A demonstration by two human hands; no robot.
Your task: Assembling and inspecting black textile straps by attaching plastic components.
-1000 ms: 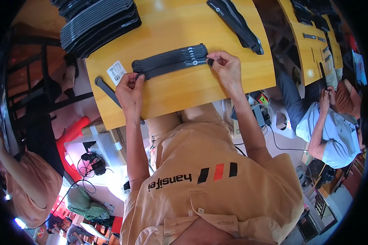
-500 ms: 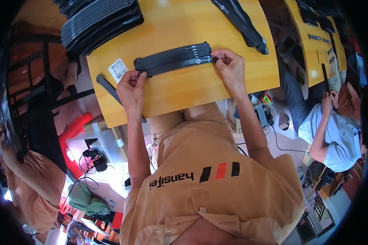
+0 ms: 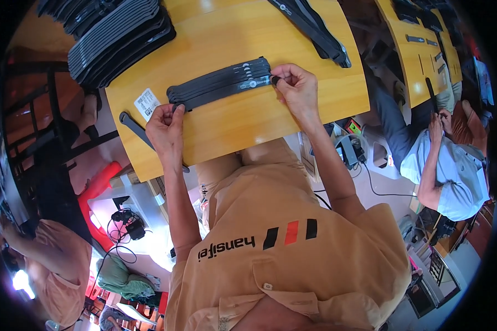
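Observation:
A row of overlapping black straps [image 3: 218,84] with white print lies on the yellow table, fanned so that several edges show. At the left end of the nearest strap, my left hand [image 3: 168,129] has its thumb and fingertips pinched on it. My right hand [image 3: 299,91] pinches the right end of the same strap between thumb and forefinger, the tip there looking dark. Just beyond my left hand is a white printed label [image 3: 147,103]. A single black strap [image 3: 135,129] lies slanting at the table's left edge, partly hidden behind my left hand and wrist.
A thick stack of black straps [image 3: 121,44] stands at the far left of the table [image 3: 226,132]. More black straps [image 3: 317,33] lie at the far right. One co-worker [image 3: 447,171] sits at another table on the right; another person [image 3: 55,259] is at the left.
The whole view has shifted slightly, moving the table and straps a little leftward in the picture. Both hands keep their pinch at the two ends of the nearest strap.

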